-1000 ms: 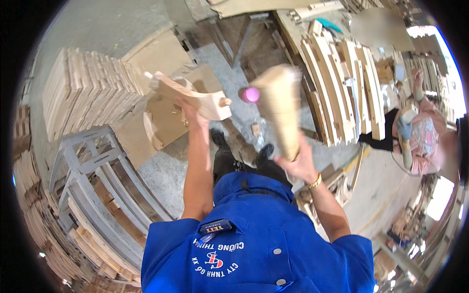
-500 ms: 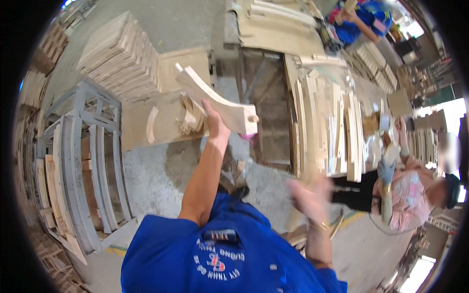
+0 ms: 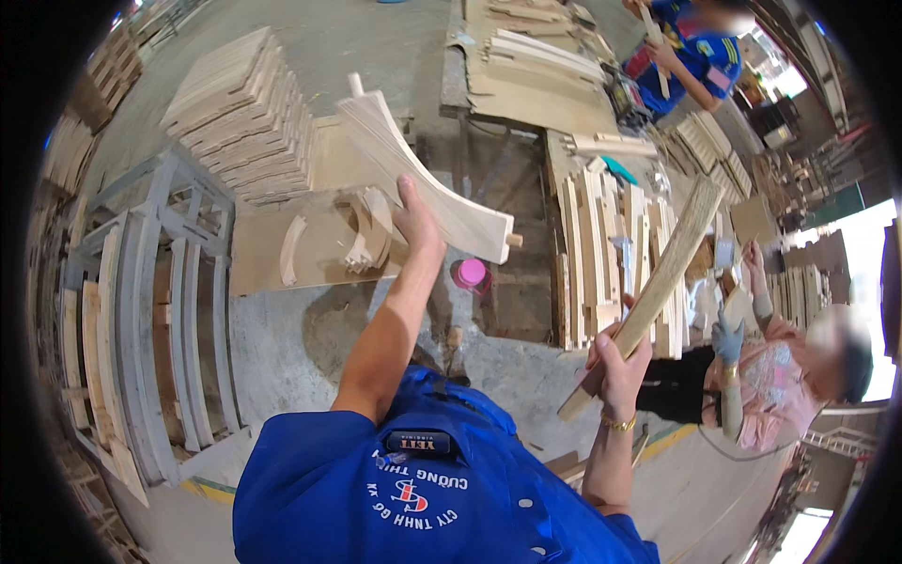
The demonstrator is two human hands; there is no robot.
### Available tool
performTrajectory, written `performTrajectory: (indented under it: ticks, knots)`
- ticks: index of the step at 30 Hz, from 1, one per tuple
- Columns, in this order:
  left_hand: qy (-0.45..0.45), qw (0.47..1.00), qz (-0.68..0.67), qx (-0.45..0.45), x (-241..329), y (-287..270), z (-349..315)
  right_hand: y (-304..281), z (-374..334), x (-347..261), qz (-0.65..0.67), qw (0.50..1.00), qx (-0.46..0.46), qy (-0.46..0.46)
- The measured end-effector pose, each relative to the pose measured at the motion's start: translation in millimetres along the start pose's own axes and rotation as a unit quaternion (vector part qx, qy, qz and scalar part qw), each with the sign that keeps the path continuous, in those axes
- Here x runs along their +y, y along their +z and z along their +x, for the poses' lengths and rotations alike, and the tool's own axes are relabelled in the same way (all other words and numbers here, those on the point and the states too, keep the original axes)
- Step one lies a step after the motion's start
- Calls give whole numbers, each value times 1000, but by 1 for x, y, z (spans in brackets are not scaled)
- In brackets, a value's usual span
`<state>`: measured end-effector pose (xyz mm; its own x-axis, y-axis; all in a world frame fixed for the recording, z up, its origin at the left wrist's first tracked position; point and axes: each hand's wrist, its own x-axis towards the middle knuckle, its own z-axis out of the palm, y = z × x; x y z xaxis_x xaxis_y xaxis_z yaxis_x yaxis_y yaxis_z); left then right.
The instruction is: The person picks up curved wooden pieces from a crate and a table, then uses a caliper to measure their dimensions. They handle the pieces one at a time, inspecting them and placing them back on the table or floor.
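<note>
My left hand is closed round a curved wooden piece, its thumb lying on the broad face. A short tenon sticks out at each end of this pale piece. On the right, my right hand grips a long flat wooden stick near its lower end. The stick slants up and away to the right, rougher and darker than the curved piece. The two pieces are apart. Several pale wooden strips lie on the bench just beyond my right hand.
A pallet-like stack of wood stands far left, with curved offcuts on a board nearer me. A grey metal rack holds long pieces. A pink round object sits low ahead. Co-workers stand at right and far right.
My right hand, blurred before, now shows plainly with the long stick raised in it. The curved piece has shifted slightly right and turned, and the pink object below is more exposed.
</note>
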<state>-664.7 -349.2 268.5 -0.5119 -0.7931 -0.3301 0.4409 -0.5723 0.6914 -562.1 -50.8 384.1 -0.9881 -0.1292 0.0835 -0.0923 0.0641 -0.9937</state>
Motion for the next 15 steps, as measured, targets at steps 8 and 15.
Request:
performTrajectory:
  ticks: [8,15]
  knots:
    - [43,985,1,-165,38,4,19,3,4,53,-54,991,-12,119]
    - [316,862,351,-185,26,8,54,23,29,-17,36,996,9,81]
